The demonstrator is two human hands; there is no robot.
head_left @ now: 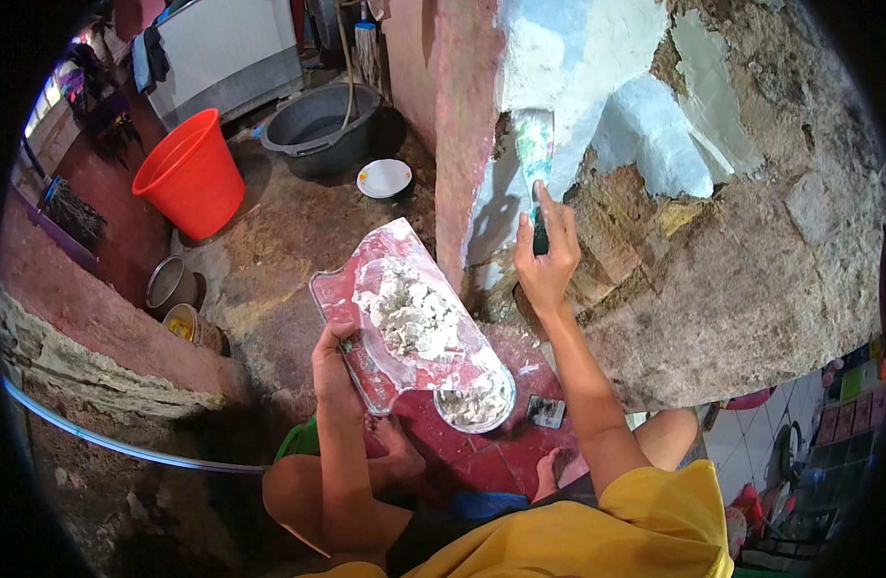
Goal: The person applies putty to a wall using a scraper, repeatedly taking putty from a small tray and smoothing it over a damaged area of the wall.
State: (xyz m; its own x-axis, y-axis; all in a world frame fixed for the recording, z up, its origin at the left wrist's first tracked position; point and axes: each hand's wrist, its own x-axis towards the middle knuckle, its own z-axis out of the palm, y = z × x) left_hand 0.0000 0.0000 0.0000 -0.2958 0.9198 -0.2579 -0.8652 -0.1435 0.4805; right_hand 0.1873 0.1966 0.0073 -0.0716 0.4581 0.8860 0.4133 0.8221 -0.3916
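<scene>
My right hand [551, 255] grips the handle of a putty knife [534, 144], its index finger stretched along the tool. The paint-smeared blade lies against the wall [582, 58], over white and pale blue plaster beside the wall's corner. In my left hand [335, 361] is a flat red board [370, 371], thumb on top and the other fingers hidden beneath. A heap of lumpy white putty [409, 313] sits on the board. Below the board's near end, a round tub [505, 414] holds more white putty; the board covers part of it.
A red bucket [197, 178] and a black basin [317, 144] with a hose stand at the back left. Near the basin is a white plate [384, 179]. Metal pots [171, 284] sit by the low left wall. A small dark square object [546, 411] lies beside the tub.
</scene>
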